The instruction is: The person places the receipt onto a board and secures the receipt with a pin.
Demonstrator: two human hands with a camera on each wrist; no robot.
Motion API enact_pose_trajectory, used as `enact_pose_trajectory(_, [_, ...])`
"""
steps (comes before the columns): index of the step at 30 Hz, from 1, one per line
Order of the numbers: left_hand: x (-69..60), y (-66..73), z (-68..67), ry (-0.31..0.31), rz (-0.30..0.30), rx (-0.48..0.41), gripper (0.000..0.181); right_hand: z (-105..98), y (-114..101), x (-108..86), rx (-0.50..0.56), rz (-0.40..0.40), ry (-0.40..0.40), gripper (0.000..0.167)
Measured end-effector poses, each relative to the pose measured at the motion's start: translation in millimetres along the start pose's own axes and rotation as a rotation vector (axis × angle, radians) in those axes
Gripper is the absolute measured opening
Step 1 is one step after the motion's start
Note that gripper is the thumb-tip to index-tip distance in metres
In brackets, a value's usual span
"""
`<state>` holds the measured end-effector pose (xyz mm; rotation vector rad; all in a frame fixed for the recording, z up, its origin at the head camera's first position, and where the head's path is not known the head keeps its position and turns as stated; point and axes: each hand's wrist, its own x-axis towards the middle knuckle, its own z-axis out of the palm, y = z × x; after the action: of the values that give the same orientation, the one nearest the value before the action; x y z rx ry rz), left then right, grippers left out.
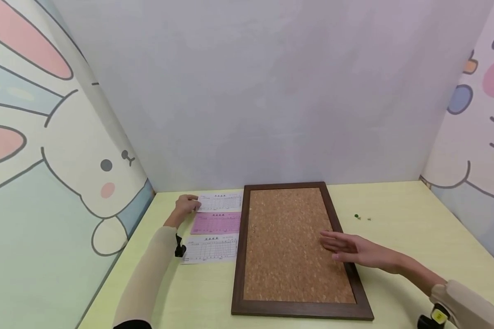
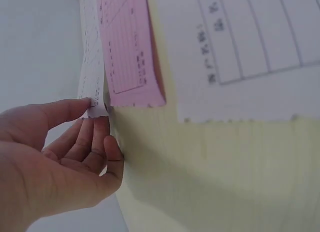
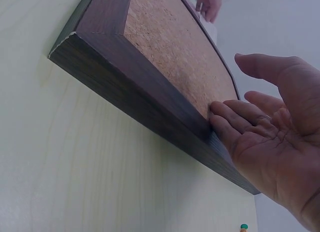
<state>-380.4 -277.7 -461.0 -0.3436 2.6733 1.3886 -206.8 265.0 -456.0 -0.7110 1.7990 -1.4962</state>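
Observation:
My left hand (image 1: pixel 185 204) pinches the left end of the farthest white printed slip (image 1: pixel 221 202), thumb on top and fingers underneath, as the left wrist view shows. Below that slip lie a pink printed slip (image 1: pixel 218 223) and a second white printed slip (image 1: pixel 212 249), in a column along the left side of a cork board (image 1: pixel 290 242) with a dark brown wooden frame. My right hand (image 1: pixel 360 250) is over the board's right edge, its fingers extended and holding nothing. In the right wrist view its fingertips (image 3: pixel 216 109) are at the cork by the frame; contact is hard to tell.
A green push pin (image 1: pixel 356 215) and a pale pin (image 1: pixel 369 219) lie right of the board on the light yellow table (image 1: pixel 411 228). A grey wall (image 1: pixel 271 91) stands behind, with cartoon-printed panels (image 1: pixel 94 169) on both sides.

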Motion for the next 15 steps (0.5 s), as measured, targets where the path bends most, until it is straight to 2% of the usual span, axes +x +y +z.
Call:
enact_pose_trajectory(5, [-0.6, -0.4, -7.3, 0.030, 0.001, 0.015, 0.044, -1.4, -0.9, 0.2, -0.002, -0.015, -0.020, 0.069])
enact_pose_trajectory(10, [-7.3, -1.2, -15.0, 0.077, 0.001, 0.011, 0.041, -0.5, -2.4, -0.9, -0.021, -0.036, -0.034, 0.070])
enact_pose_trajectory(15, [-16.0, -2.8, -23.4, 0.056, -0.017, -0.039, 0.042, -0.2, -2.5, -2.0, -0.071, -0.022, -0.005, 0.067])
